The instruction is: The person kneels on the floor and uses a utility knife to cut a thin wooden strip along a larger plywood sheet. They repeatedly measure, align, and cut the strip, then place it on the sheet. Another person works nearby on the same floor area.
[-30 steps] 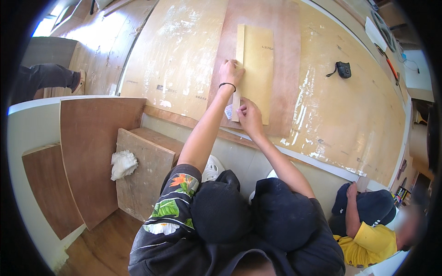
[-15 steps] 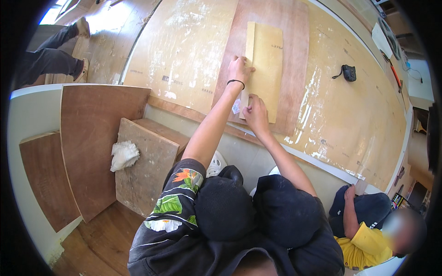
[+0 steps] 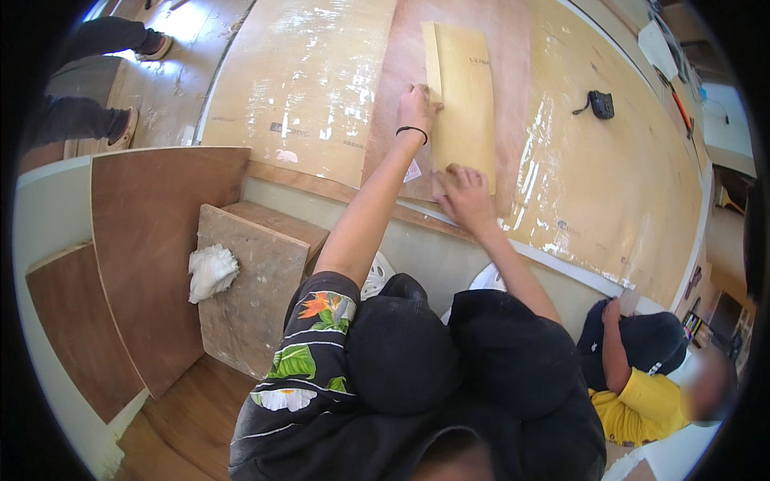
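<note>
1. The long, thin, yellow-tan, paper-like sheet [image 3: 465,104] lies on a reddish-brown plywood panel [image 3: 513,88], in front of the person. Its far end points away from the body, and its surface bends a little.
2. Along the left side of this sheet runs a narrow, paler tan folded strip [image 3: 433,60].
3. The left hand [image 3: 417,110], with a thin black band at the wrist, is on this strip, around the middle of its length. Its fingers are bent and nearly together, and the thumb reaches over towards the sheet. I cannot tell if it pinches the strip or only presses it.
4. The right hand [image 3: 468,196] is at the near end of the sheet, palm down. Its fingers are partly open, bent and a little apart, and it does not grip anything that I can see. The fingertips are slightly blurred.
5. A small white paper piece [image 3: 412,171] lies on the panel, just left of the strip.
6. The panel rests on wide, yellow-tan boards [image 3: 618,176] with white worn patches. On them, to the right, is 1 small black box-shaped device with a strap [image 3: 598,105].
7. At the lower right sits 1 co-worker in a yellow shirt [image 3: 650,397].
</note>
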Motion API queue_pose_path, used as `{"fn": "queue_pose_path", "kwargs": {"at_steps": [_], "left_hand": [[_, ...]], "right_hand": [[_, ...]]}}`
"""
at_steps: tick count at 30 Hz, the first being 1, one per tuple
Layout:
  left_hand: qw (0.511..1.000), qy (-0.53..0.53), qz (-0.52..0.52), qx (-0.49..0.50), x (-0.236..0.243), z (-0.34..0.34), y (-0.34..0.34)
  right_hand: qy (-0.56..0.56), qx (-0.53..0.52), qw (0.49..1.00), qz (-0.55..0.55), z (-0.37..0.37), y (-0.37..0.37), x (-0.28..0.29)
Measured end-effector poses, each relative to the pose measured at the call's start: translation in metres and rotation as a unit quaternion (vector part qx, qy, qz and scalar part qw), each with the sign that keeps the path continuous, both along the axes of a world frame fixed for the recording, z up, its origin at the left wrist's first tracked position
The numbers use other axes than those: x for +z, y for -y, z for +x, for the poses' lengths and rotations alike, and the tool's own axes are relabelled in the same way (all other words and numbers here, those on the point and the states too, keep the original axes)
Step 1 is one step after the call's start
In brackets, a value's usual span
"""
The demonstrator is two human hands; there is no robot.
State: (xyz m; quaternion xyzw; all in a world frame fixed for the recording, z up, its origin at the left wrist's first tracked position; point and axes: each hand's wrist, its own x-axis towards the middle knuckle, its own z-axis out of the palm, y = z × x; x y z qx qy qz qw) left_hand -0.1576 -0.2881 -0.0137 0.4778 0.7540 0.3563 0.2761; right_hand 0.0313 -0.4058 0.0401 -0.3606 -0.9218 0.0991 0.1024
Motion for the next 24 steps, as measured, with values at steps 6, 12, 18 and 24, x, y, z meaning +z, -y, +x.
{"fn": "queue_pose_path", "kwargs": {"at_steps": [6,12,18,24], "left_hand": [[0.999,0.01,0.029,-0.014,-0.014,0.023,-0.001],[0.998,0.025,0.061,-0.017,-0.012,0.02,0.004],[0.998,0.03,0.054,-0.016,-0.009,0.021,0.004],[0.998,0.027,0.051,-0.019,-0.008,0.019,0.003]], "right_hand": [[0.007,0.04,0.999,-0.016,0.048,-0.023,-0.008],[-0.014,0.035,0.999,0.007,0.045,-0.017,-0.019],[-0.041,0.023,0.999,-0.021,0.045,-0.021,-0.015],[-0.061,0.02,0.997,-0.035,0.045,-0.021,-0.016]]}}
